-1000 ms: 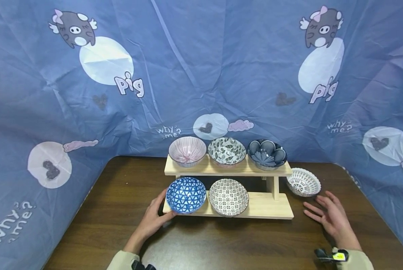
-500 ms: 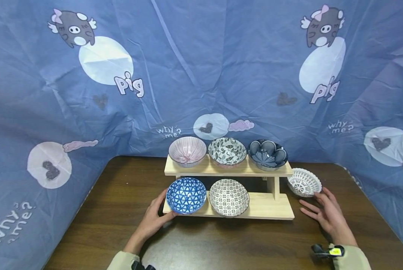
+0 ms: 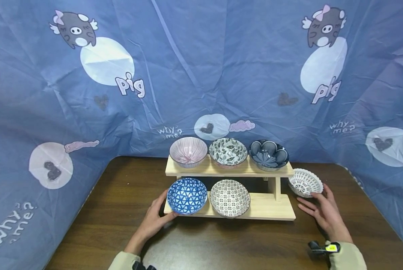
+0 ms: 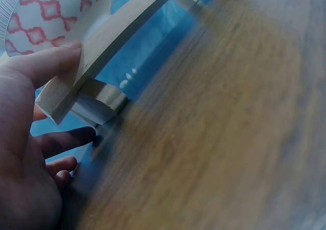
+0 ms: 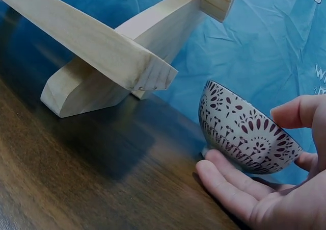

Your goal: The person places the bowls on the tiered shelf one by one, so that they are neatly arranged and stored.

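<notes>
A small white bowl with a dark petal pattern is beside the right end of a two-tier wooden rack. My right hand holds it, thumb at the rim and fingers about its side and underside. Whether its foot touches the table cannot be told. My left hand grips the left end of the rack's lower board; the thumb lies on top, next to a blue triangle-patterned bowl, and other fingers are around and below the board end. Beside the blue bowl sits a grey-and-white tile-patterned bowl.
On the upper board stand a pink-striped bowl, a leaf-patterned bowl and a dark blue bowl. The brown table ends at a blue printed cloth hanging behind and at both sides.
My right hand has moved leftward and forward to the white bowl, from fingers spread beside it to holding its near right side. The left hand has stayed at the rack.
</notes>
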Motion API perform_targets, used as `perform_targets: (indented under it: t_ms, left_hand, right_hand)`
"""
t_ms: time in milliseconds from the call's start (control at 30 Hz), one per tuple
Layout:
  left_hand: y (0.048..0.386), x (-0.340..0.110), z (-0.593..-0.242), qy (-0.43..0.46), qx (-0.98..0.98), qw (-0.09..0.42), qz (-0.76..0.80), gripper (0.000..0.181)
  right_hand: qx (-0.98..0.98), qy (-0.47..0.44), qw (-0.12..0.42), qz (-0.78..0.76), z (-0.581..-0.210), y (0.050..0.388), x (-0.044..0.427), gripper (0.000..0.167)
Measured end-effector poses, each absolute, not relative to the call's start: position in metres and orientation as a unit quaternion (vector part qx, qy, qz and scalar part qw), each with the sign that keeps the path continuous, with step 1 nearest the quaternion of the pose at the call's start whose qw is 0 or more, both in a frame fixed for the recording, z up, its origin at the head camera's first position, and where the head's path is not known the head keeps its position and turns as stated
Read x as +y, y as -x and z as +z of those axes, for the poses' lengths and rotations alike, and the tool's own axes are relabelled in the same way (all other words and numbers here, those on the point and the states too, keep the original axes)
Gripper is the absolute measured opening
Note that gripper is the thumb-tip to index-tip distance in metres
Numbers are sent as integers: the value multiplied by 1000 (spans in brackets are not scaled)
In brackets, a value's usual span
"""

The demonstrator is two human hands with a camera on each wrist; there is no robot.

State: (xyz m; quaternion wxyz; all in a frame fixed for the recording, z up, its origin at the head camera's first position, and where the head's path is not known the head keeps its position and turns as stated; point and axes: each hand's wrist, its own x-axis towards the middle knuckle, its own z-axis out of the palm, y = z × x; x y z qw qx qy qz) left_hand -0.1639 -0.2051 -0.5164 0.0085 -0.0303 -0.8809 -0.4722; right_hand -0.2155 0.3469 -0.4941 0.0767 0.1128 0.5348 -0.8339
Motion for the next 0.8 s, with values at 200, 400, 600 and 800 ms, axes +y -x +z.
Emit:
perform_targets:
  t_ms: [200,400,600,800]
  left_hand:
    - [164,-205,-517,28,-881,7,-472,88]
    - [164,-206,-517,32,-882,11,-470,88]
    - [164,-205,-517,30,-881,8,-471,88]
    - [164,-205,-516,29,-880,6,-474,88]
  right_hand:
    - [526,-97,67,-842,-497,217,346,83]
    - [516,-77,55,-851,-499,216,345,83]
    - [501,-95,41,-859,-498,217,343,85]
    - [491,-118,28,-862,-496,219,342,85]
